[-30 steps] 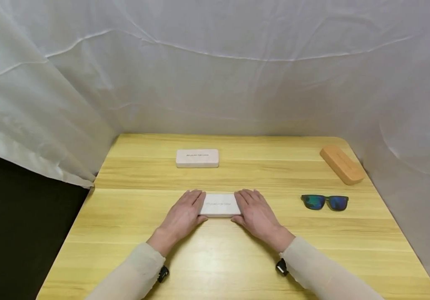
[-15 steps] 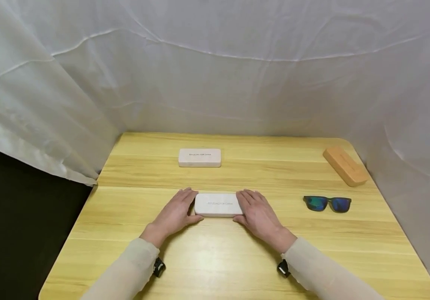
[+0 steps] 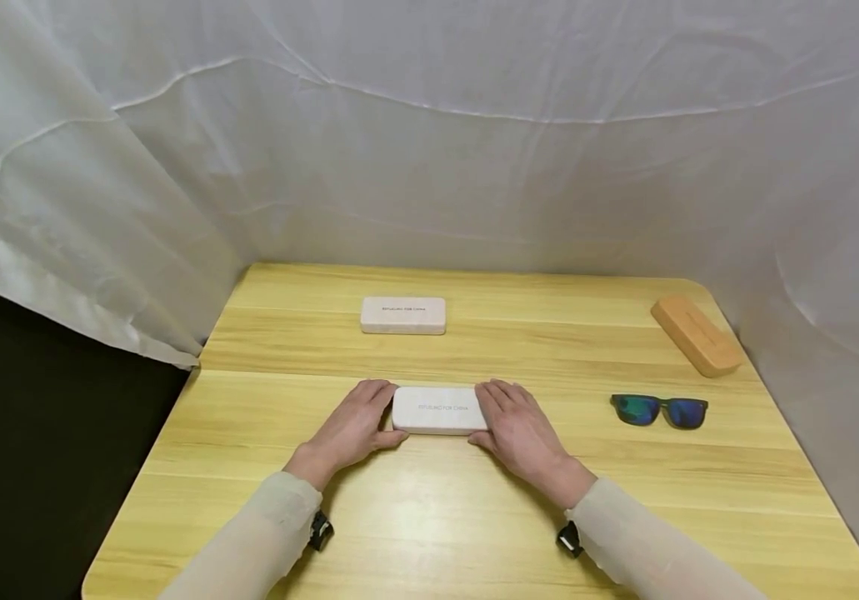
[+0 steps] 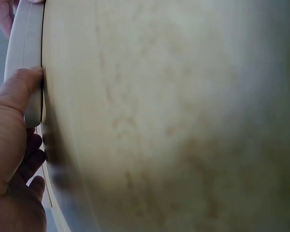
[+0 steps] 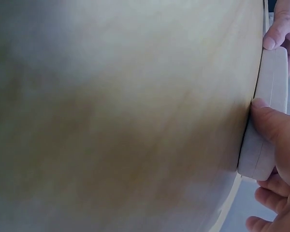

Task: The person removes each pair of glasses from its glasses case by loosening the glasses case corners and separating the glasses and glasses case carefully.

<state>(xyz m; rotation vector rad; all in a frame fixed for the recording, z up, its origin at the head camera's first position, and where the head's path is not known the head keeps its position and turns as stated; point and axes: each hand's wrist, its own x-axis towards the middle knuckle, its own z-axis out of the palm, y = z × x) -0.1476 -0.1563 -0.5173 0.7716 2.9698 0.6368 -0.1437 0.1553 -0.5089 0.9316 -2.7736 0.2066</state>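
A white glasses case (image 3: 438,410) with faint lettering on its lid lies flat and closed on the wooden table. At its left end my left hand (image 3: 347,429) holds the corners, thumb along the front side and fingers toward the back. My right hand (image 3: 525,435) grips the opposite end, its fingers lying over the lid's edge. In the left wrist view the left thumb (image 4: 20,87) presses on the side of the case. From the right wrist, the right thumb (image 5: 268,118) rests against the same front side, and a thin seam runs along the case.
Farther back lies a second pale glasses case (image 3: 402,316). An orange glasses case (image 3: 696,335) sits at an angle near the table's right edge. Sunglasses (image 3: 659,411) with blue-green lenses lie in front of it. White cloth (image 3: 474,183) hangs behind the table (image 3: 444,533).
My left hand has slid left to the case's end, uncovering more of the lid. The right hand keeps its place on the case. The whole view has shifted slightly.
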